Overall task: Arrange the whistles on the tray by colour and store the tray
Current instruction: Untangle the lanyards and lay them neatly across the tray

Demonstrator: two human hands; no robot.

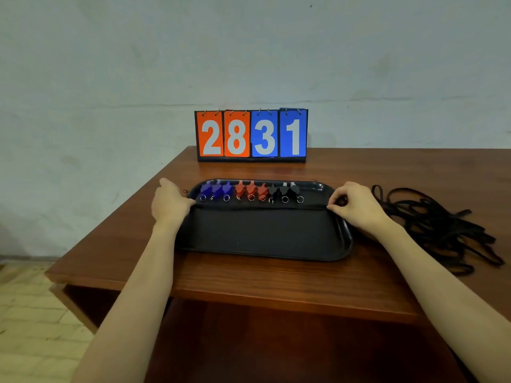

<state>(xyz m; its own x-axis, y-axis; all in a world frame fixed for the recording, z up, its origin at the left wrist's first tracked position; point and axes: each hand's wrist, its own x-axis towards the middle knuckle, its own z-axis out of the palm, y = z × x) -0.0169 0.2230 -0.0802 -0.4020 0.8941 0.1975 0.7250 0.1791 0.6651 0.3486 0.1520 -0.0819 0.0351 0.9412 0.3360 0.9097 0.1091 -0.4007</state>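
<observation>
A pale, stained wall [249, 51] is seen behind a brown wooden desk [276, 277], whose left edge runs diagonally down to a near corner at the lower left, with a light tiled floor [30, 313] beyond it. Bare wood is left between the desk's near edge and the tray, and more lies open to the left of the tray. A lower wooden surface [290, 341] is seen beneath the desk's front edge.

A black tray [265, 250] is set lengthwise across the middle of the desk. Its near half appears to be covered by a dark cloth or mat [262, 228], though its exact nature cannot be told. A flip scoreboard [251, 135] showing 28 in orange and 31 in blue is stood upright behind the tray, near the desk's back edge. A tangle of black lanyards [442, 225] is heaped on the desk just right of the tray.

The left hand [168, 201] is laid at the tray's left end, fingers curled over the covering's far edge. The right hand [356, 203] is placed at the tray's right end, and the same edge is pinched between its thumb and fingertips.

Nine whistles are lined up along the tray's far side: three blue whistles [217, 189] at the left, three red whistles [251, 189] in the middle, three black whistles [284, 190] at the right, each with a small metal ring toward the viewer.
</observation>
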